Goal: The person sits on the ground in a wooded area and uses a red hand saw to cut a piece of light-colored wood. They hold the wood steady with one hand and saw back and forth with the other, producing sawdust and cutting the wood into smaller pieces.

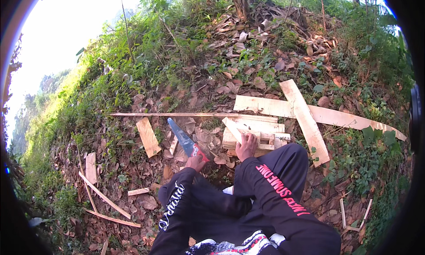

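Observation:
My left hand (195, 163) is wrapped round the red handle of a handsaw (182, 137). Its blue-grey blade points away and to the left, above the leaf litter and apart from the wood. In front of my knees lies a stack of pale wooden boards (261, 123). My right hand (246, 148) rests at the near side of this stack, fingers bent over a short wooden strip (232, 128) that slants across the top. Smaller cut blocks (267, 138) sit beside those fingers. How firmly the strip is gripped is partly hidden.
A long thin batten (177, 115) lies beyond the saw. Two long planks, one curved (349, 118) and one crossing it (305, 124), lie at the right. To the left are a short board (148, 137) and scattered strips (104, 195). Leaves and plants cover the slope.

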A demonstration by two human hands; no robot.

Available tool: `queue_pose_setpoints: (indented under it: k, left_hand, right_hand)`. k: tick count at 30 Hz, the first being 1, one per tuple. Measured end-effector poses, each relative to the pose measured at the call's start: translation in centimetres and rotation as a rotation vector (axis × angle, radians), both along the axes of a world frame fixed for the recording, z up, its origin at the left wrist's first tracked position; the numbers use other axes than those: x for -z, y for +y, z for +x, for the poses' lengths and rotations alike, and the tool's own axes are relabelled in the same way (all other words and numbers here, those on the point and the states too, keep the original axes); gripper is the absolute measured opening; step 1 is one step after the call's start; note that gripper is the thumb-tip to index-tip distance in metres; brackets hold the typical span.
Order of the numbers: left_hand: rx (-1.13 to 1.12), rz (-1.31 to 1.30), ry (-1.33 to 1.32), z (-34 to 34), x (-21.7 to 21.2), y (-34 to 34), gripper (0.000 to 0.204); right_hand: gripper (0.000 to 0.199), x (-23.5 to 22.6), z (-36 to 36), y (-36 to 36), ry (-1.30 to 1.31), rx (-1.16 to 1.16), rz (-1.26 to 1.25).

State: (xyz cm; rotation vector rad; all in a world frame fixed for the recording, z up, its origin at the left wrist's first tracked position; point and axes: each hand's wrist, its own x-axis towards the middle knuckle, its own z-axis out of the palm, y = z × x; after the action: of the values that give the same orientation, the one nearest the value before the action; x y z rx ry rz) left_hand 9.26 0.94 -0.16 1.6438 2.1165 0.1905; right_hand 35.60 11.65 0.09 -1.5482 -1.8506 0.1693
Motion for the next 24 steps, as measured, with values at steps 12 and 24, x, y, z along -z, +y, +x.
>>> queue_pose_setpoints:
  k: [12,24]
  left_hand:
    - [-0.11,0.077,0.179,1.6,3.2,-1.3,0.06]
    - [-0.693,0.388,-0.14,0.2,3.7,-1.2,0.037]
  right_hand:
    - [0.049,-0.5,-0.4,-0.6,-0.007,-0.063,-0.084]
    - [0.049,-1.0,-0.1,0.1,-0.071,-0.066,-0.078]
